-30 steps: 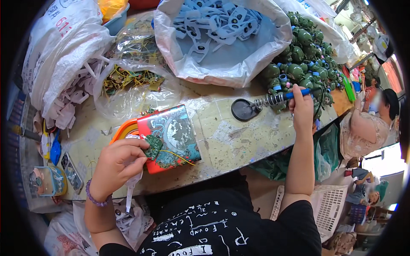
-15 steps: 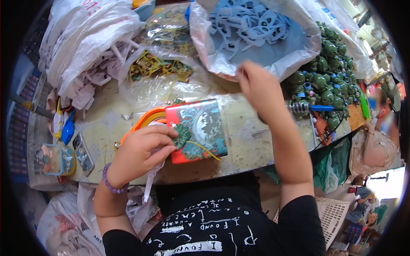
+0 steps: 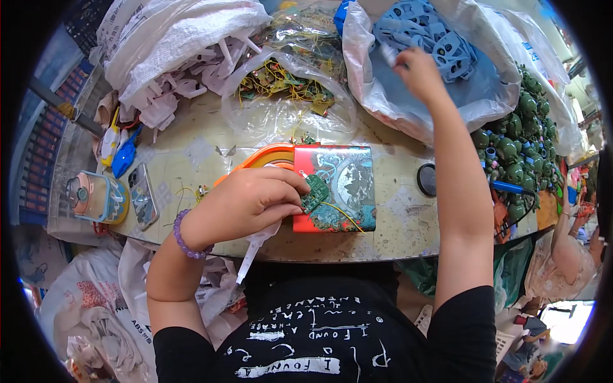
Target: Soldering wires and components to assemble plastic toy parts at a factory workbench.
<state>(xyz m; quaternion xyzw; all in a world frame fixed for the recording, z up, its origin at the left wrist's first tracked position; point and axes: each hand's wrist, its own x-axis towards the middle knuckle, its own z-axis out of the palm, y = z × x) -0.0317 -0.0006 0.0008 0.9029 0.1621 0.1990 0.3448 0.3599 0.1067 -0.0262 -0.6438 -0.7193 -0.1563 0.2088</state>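
Scuffed pale tabletop (image 3: 405, 220). White woven-plastic sack (image 3: 363, 89), far side, holds pale-blue plastic parts (image 3: 447, 48). Red-and-teal rectangular box (image 3: 350, 185) lies nearer. Right hand (image 3: 419, 73) hangs at the sack's mouth — fingers bent, blurred; cannot tell if gripping. Left hand (image 3: 258, 196) pinches green circuit board (image 3: 315, 193) with yellow wire (image 3: 343, 216) over the box — white plastic piece (image 3: 255, 250) juts below.

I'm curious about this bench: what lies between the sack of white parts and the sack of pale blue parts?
In the head view, clear plastic bagging holding circuit boards with yellow wires lies between the white-parts sack and the blue-parts sack.
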